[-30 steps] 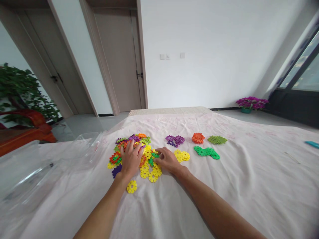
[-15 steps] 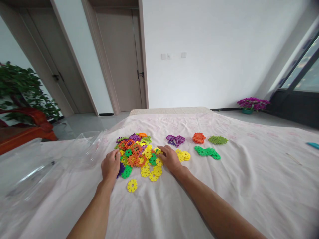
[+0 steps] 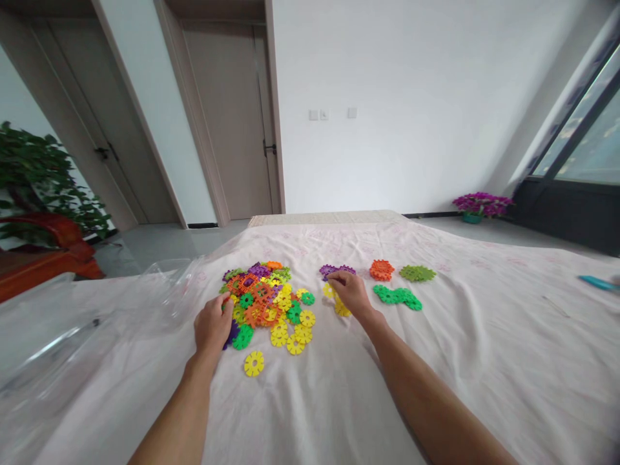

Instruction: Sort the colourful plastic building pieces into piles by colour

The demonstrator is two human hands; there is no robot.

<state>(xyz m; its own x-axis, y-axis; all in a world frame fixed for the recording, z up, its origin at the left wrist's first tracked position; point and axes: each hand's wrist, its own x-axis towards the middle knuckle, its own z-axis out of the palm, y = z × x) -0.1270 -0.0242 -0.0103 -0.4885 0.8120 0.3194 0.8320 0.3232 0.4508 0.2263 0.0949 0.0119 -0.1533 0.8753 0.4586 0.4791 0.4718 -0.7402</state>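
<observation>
On the wrinkled cloth (image 3: 436, 361), a clear bag (image 3: 72, 336) lying left, the mixed pile of discs (image 3: 264, 303) touches my half-curled left hand (image 3: 212, 325) while my right hand (image 3: 352, 292) covers the yellow discs (image 3: 341, 309), neither grip readable; I judge them light, stiff, slippery, best pinched at notched rims, with neighbours crowding.

Matt plastic snowflake discs (image 3: 264, 303) on wrinkled pale cloth sheet (image 3: 460, 336); clear glossy plastic bag (image 3: 72, 329)
</observation>
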